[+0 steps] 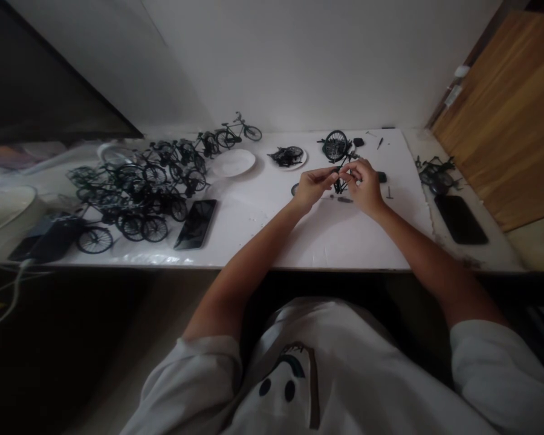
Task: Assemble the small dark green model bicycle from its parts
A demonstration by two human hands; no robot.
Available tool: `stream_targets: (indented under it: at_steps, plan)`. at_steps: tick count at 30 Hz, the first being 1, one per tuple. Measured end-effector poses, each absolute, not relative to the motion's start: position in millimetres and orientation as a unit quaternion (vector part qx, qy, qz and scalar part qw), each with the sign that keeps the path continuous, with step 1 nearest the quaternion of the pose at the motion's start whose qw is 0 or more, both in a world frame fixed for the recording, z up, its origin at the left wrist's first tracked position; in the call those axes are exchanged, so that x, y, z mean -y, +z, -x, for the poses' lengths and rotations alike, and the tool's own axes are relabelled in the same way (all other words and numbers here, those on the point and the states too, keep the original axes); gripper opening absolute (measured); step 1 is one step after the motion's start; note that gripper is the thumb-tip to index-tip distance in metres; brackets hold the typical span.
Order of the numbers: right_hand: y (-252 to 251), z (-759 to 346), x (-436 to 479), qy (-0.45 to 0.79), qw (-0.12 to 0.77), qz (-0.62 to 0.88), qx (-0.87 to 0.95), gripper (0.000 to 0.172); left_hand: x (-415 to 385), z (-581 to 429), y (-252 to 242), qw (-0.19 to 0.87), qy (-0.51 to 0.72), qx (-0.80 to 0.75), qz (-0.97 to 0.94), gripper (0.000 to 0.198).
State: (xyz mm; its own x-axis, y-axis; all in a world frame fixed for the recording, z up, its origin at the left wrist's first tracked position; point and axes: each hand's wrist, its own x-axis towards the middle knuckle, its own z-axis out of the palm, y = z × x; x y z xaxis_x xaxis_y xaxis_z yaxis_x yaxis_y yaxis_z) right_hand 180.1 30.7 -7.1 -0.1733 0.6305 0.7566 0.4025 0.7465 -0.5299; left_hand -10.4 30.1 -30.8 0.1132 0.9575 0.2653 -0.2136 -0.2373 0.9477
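Note:
My left hand point(312, 186) and my right hand point(365, 184) meet above the white table point(326, 241), both with fingers pinched on a small black model bicycle part point(341, 178) held between them. What exactly the part is stays too small to tell. Just beyond the hands stands a black spoked wheel assembly point(336, 145). A few small dark pieces point(344, 199) lie on the table under my right hand.
Several finished black model bicycles point(136, 193) crowd the table's left. Two white plates sit at the back, one empty point(233, 162), one with black parts point(289, 156). A phone point(196, 223) lies left of centre, another phone point(460, 219) right, beside more parts point(435, 172). A wooden panel point(508, 121) stands at right.

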Motion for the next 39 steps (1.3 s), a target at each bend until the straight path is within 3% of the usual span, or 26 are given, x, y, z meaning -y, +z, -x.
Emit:
stream_targets:
  at_steps: [9,24,31,39]
  plan:
    - [-9.3,-180.8,-29.7,0.117,0.557,0.352,0.743,0.038,-30.6,10.6,-31.2,0.503,0.573,-0.344,-0.548,0.061]
    - [-3.9,-177.0,-23.4,0.268,0.539,0.406,0.688,0.053,-38.5,12.7,-34.9,0.438,0.588,-0.344,-0.587,0.068]
    - [-2.7,-179.1,-23.4,0.348,0.519,0.440,0.644,0.054,-35.5,11.9,-31.8,0.461,0.576,-0.348,-0.578,0.065]
    - [-1.7,-179.6,-23.5,0.356,0.516,0.431,0.649,0.055,-31.4,14.1,-28.2,0.496,0.562,-0.376,-0.545,0.064]
